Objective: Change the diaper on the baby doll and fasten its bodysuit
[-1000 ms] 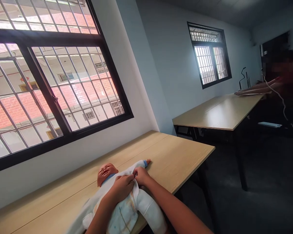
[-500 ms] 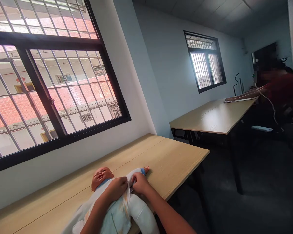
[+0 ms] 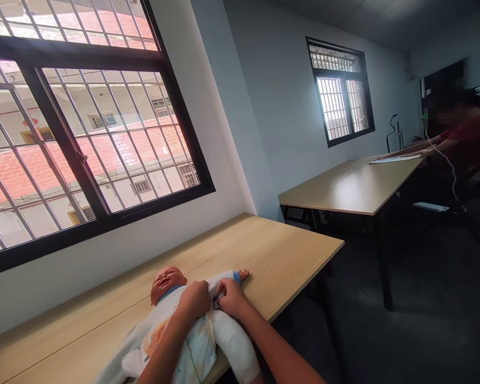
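A baby doll lies on its back on the wooden table, its head toward the wall and one arm stretched out to the right. It wears light clothes with blue at the collar and cuff, and a patterned front part. My left hand rests on the doll's chest, fingers closed on the edge of the garment. Just right of it, my right hand pinches the garment at the doll's side. The fingertips are partly hidden, and so is any fastening between them. One white-covered leg hangs toward the table's front edge.
A barred window is in the wall behind the table. Farther right stands a second table, where a person in a red top reaches over a pale flat item. Dark floor lies beyond the near table's right edge.
The view has shifted slightly. My left hand has turned and risen a little at the garment; my right fingers have shifted slightly beside it. The doll stays on its back.
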The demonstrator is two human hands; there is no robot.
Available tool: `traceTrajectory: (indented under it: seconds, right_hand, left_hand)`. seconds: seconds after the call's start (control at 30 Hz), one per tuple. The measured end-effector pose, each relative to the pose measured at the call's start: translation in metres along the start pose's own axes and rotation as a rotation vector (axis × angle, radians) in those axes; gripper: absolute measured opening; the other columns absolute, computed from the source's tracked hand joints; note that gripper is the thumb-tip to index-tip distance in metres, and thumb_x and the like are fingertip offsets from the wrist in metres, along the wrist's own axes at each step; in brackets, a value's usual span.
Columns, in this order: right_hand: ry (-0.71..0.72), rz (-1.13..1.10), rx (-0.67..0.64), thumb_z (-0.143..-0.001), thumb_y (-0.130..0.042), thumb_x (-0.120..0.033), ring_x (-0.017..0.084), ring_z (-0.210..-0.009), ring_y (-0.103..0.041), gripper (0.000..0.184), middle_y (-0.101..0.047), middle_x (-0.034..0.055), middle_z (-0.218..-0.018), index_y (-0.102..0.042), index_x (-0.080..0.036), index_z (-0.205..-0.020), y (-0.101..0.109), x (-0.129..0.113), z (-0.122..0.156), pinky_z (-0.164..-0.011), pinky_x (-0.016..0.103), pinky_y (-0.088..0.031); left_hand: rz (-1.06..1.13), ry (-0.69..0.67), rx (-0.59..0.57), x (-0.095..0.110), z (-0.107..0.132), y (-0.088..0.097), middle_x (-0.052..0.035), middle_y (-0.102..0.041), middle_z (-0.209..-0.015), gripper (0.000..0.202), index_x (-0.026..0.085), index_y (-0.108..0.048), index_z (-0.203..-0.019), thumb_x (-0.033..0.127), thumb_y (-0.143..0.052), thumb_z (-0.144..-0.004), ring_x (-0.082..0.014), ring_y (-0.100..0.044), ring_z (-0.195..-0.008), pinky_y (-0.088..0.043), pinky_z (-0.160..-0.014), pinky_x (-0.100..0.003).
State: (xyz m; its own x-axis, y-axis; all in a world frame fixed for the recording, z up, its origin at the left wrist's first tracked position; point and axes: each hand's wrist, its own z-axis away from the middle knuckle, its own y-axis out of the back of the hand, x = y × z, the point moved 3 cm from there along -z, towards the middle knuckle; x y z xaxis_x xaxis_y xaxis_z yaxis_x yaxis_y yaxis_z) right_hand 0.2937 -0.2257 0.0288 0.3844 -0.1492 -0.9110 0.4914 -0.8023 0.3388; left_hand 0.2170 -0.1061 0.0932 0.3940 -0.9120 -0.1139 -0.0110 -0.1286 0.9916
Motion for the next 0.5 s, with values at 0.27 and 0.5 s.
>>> traceTrajectory:
  seconds: [0.27,0.5]
  right_hand:
    - [0.046,-0.064,-0.021,-0.061,-0.059,-0.002,0.014,-0.069,-0.053,0.028,-0.063,-0.0027,-0.069,-0.073,-0.015,-0.081,-0.002,0.001,-0.003,-0.059,0.023,-0.032]
    - [0.086,-0.068,-0.115,-0.071,-0.056,-0.003,0.015,-0.066,-0.062,0.03,-0.071,0.0018,-0.067,-0.083,-0.016,-0.077,-0.003,0.0,0.0,-0.061,0.022,-0.042]
  left_hand:
    - [0.08,-0.032,0.079,0.006,0.008,0.002,-0.0013,-0.065,-0.081,0.016,0.016,-0.068,-0.09,0.03,-0.072,-0.095,-0.0185,-0.063,-0.078,-0.051,-0.078,-0.035]
    - [0.246,-0.018,0.119,0.002,0.012,0.008,0.0009,-0.064,-0.078,0.023,0.015,-0.067,-0.088,0.034,-0.065,-0.102,-0.0156,-0.061,-0.074,-0.053,-0.076,-0.032]
